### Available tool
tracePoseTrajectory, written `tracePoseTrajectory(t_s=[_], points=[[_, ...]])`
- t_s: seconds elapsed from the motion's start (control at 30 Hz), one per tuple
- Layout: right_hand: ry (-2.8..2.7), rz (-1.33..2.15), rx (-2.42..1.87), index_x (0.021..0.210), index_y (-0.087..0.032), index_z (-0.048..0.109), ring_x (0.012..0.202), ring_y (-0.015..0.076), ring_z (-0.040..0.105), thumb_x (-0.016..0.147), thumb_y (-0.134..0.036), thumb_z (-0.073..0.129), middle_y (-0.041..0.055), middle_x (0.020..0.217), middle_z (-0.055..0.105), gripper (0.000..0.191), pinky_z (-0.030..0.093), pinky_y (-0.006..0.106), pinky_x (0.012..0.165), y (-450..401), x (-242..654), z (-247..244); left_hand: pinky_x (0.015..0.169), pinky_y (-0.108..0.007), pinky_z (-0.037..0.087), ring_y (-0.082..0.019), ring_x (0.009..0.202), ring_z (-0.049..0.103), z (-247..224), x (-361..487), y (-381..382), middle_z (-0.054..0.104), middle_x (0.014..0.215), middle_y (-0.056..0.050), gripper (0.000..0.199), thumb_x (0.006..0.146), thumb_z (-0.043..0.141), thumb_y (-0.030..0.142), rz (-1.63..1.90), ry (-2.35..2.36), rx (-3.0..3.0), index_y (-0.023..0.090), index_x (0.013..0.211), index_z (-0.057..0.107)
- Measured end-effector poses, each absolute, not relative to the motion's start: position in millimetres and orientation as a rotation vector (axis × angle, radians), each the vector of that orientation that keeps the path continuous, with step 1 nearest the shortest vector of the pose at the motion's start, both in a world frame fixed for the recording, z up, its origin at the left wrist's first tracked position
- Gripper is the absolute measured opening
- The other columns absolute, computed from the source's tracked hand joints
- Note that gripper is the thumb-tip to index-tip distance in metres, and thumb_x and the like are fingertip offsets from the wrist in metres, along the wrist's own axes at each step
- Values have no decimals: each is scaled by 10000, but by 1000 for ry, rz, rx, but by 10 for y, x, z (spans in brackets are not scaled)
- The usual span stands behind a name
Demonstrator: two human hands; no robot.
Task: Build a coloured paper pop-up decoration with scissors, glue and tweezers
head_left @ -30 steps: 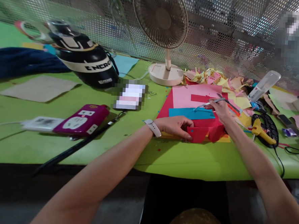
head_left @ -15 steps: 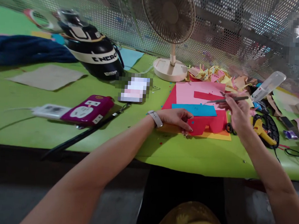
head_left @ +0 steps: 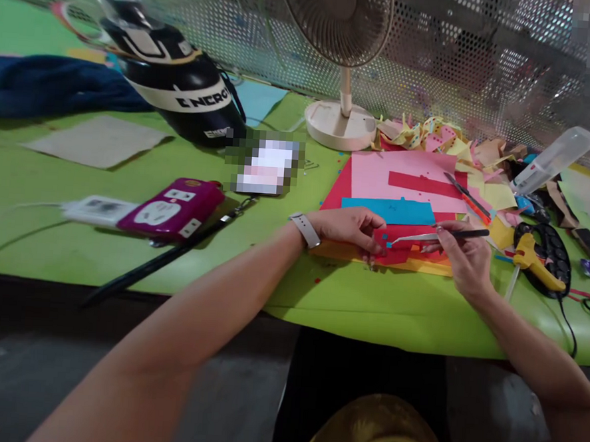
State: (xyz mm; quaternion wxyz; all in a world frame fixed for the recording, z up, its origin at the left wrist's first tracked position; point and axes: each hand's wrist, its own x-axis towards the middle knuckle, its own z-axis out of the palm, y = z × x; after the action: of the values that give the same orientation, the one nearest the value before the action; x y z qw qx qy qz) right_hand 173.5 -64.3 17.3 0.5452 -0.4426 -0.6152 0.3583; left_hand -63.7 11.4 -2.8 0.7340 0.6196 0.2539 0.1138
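My left hand (head_left: 357,230), with a watch at the wrist, pinches the left end of a cut red paper piece (head_left: 397,256). In my right hand (head_left: 465,258) are tweezers (head_left: 421,237), held like a pen and pointing left. Their tips meet a tiny blue paper bit (head_left: 389,245) over the red piece, close to my left fingertips; a second blue bit sits just above. Behind my hands a blue paper strip (head_left: 388,211) lies on stacked sheets: a pink sheet (head_left: 370,175) bearing a red strip (head_left: 422,184), and an orange sheet (head_left: 429,268) underneath.
A pointed tool with an orange handle (head_left: 469,199) lies right of the sheets. Further right are a yellow glue gun (head_left: 539,266) and a clear bottle (head_left: 556,160). Paper scraps (head_left: 440,138) and a fan (head_left: 343,124) stand behind; a phone (head_left: 268,166) and purple power strip (head_left: 171,203) are left.
My right hand has brought the tweezers down and nearer, from the blue strip to the red piece by my left hand. A blue bit is now at their tips. The view has shifted slightly.
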Motion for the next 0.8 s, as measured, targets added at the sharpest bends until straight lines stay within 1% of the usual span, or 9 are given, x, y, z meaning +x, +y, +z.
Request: tracePoseTrajectory(t_s=[0.13,0.27,0.47,0.57,0.67,0.8], points=[[-1456,820,-1072,920,-212,634,584,162,714,834,-380,668,7,756,737,192,587,286,556,-684,1721,157,605,-238,553,-138,612,693,-39,-635,109,733,675,-32,328,642,859,360,276,549,1352,140,721,629],[-1458,772,-1102,943,-204,639,586,162,712,840,-387,648,29,808,744,210,594,297,557,-702,1704,171,604,-234,551,-134,610,692,-54,-628,113,737,688,-30,307,656,850,355,295,531,1362,140,739,647],[-1387,721,-1082,885,-231,641,520,150,690,829,-360,655,10,801,744,142,589,279,498,-707,1702,171,631,-232,567,-128,620,700,-44,-602,88,748,712,-36,292,666,841,366,310,542,1384,136,745,680],[-1379,665,-1106,892,-240,640,518,148,690,836,-370,643,6,800,741,141,583,271,484,-723,1709,169,628,-241,573,-136,628,707,-28,-577,53,745,696,-31,295,658,848,357,349,534,1361,135,741,673],[-1390,615,-1116,897,-246,634,532,143,696,846,-374,633,4,843,740,138,576,261,480,-742,1719,167,633,-249,579,-143,640,714,-19,-557,34,740,684,-26,307,651,853,357,373,534,1352,133,734,661],[-1392,599,-1114,901,-244,633,554,147,703,853,-364,630,10,866,742,129,574,263,485,-754,1729,163,666,-259,589,-149,655,720,-20,-554,47,747,704,-44,336,647,852,379,367,546,1362,126,746,655]])
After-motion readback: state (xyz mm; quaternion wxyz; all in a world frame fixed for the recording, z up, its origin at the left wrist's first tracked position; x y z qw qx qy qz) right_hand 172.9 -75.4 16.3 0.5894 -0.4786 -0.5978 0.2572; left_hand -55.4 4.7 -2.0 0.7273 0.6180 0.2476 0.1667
